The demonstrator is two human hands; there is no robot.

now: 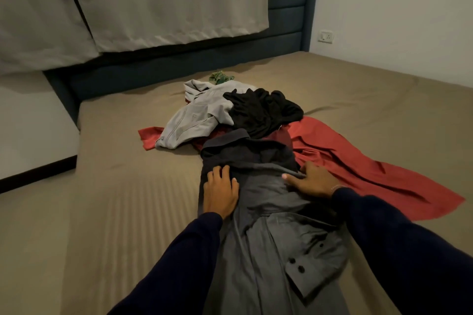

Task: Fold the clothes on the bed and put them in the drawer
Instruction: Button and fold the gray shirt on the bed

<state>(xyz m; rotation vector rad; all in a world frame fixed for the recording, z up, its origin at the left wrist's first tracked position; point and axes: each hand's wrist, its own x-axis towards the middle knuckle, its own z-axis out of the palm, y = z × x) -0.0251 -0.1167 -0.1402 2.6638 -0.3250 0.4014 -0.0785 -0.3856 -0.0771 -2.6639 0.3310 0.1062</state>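
Left hand (220, 193) and right hand (313, 181) flat, fingers straight, pressing on grey shirt (276, 250) spread over bed (128, 212). Long axis straight away from body, collar end far, between both hands; equally near. Heap of clothes (230, 115) just beyond. No readable labels.

No text, brand or number can be read; the light grey crumpled jacket (197, 115), mid-frame, bears a small illegible mark.
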